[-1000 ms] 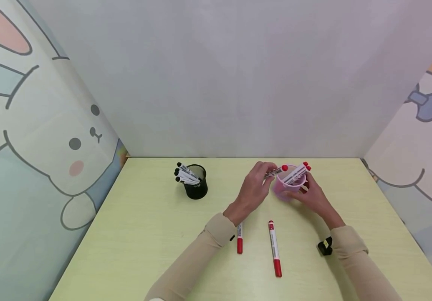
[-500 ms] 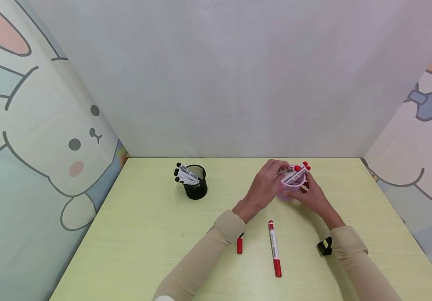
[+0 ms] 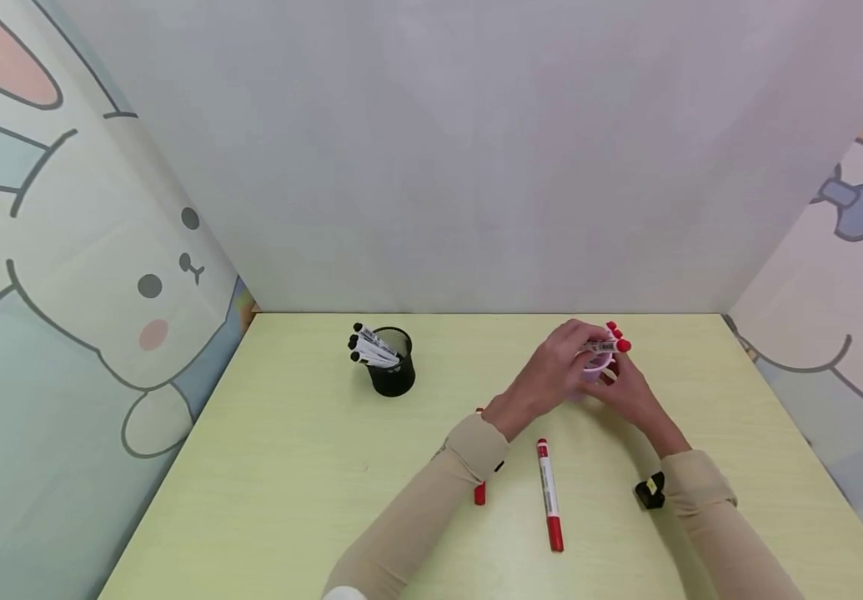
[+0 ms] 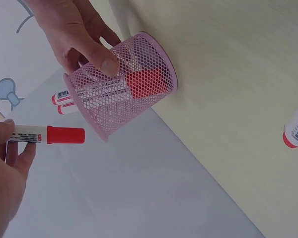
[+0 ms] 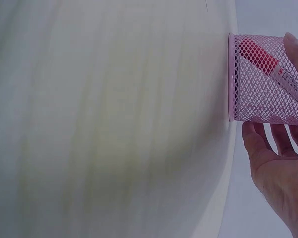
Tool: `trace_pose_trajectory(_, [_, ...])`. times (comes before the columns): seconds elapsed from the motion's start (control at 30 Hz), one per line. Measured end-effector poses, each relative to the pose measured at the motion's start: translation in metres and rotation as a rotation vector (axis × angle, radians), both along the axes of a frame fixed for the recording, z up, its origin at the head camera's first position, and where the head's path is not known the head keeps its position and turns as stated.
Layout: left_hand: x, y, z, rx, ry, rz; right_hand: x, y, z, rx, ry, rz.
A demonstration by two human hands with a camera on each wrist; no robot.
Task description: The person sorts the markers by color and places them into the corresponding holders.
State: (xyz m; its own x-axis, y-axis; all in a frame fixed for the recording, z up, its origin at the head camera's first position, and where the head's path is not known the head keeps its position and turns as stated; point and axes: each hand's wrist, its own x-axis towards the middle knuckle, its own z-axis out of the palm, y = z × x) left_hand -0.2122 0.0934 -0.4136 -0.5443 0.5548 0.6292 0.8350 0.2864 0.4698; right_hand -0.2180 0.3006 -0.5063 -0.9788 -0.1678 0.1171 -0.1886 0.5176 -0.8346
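My left hand (image 3: 551, 371) pinches a red marker (image 4: 37, 134) above the pink mesh pen cup (image 4: 124, 79). In the left wrist view, the marker's red cap points toward the cup's mouth, just outside the rim. My right hand (image 3: 629, 398) grips the cup's side, thumb and fingers on opposite sides in the right wrist view. Red markers (image 4: 64, 101) stand inside the cup, leaning, red caps down near its base. From the head, the left hand covers much of the cup.
A red marker (image 3: 549, 492) lies on the pale yellow table (image 3: 288, 500). Another red marker (image 3: 479, 494) is mostly hidden under the left sleeve. A black mesh pen cup (image 3: 392, 383) at the back holds several black-ended markers (image 3: 373, 348). A grey wall (image 3: 476, 167) rises behind.
My left hand has moved right with its red marker, from the left of the pink cup to over its mouth. The right hand stays on the cup.
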Motion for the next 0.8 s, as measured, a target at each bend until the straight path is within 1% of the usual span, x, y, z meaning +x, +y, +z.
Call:
trace_pose_trajectory(0.23, [-0.002, 0.008, -0.003, -0.016, -0.011, 0.002, -0.002, 0.0, -0.001, -0.002, 0.022, 0.008])
trace_pose_trajectory(0.43, [-0.005, 0.013, -0.008, -0.05, -0.03, 0.016, -0.001, 0.0, 0.0, 0.0, -0.005, 0.004])
trace_pose_trajectory(0.6, [-0.006, 0.015, -0.015, -0.075, -0.044, 0.043, -0.001, -0.001, 0.0, -0.005, -0.014, 0.001])
trace_pose_trajectory(0.7, [-0.007, 0.016, -0.018, -0.114, -0.042, 0.072, -0.001, 0.0, -0.001, -0.008, -0.018, 0.003])
trace_pose_trajectory(0.8, [-0.007, 0.017, -0.019, -0.172, -0.039, 0.1, -0.001, 0.0, -0.001, 0.005, -0.025, -0.002])
